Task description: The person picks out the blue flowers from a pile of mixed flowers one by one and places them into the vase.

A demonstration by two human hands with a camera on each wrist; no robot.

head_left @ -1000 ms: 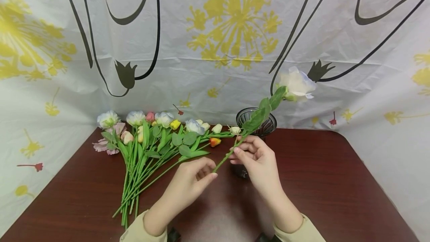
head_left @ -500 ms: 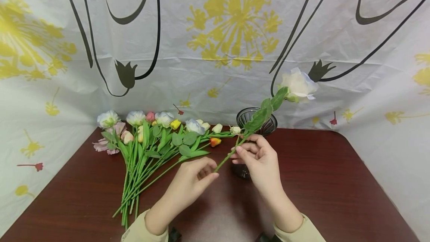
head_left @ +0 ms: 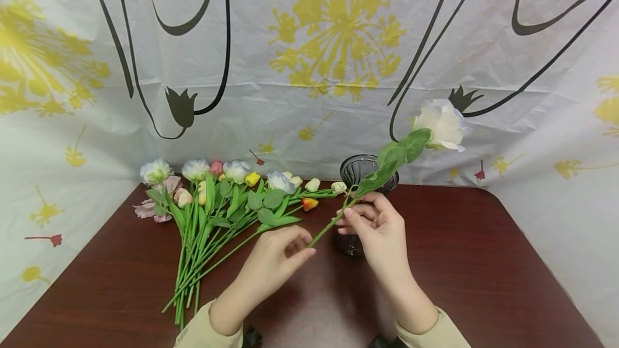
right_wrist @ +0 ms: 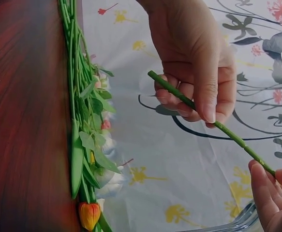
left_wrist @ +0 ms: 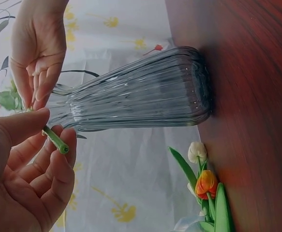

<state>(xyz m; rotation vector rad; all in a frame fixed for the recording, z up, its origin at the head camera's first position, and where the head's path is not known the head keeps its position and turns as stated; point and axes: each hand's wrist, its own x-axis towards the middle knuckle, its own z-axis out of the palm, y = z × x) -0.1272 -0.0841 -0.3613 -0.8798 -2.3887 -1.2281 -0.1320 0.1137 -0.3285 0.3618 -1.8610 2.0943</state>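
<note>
A white artificial rose (head_left: 441, 125) with green leaves is held up at a slant, its bloom toward the upper right in the head view. My right hand (head_left: 382, 235) pinches its stem below the leaves. Near the stem's lower end, my left hand (head_left: 278, 254) pinches it between thumb and fingers; in the left wrist view the cut stem tip (left_wrist: 63, 149) pokes out past those fingers. Behind the right hand stands a smoky grey ribbed glass vase (left_wrist: 141, 94), upright on the table, its rim partly covered by the leaves in the head view.
Several artificial flowers (head_left: 208, 219) lie in a bunch on the left of the dark red wooden table (head_left: 459, 262), blooms toward the back. An orange tulip (head_left: 309, 204) and white buds reach close to the vase. A patterned white cloth (head_left: 309, 58) hangs behind.
The rose's bloom has swung to the right and slightly down, and its leaves have turned. My right hand has shifted a little right; my left has barely moved.
</note>
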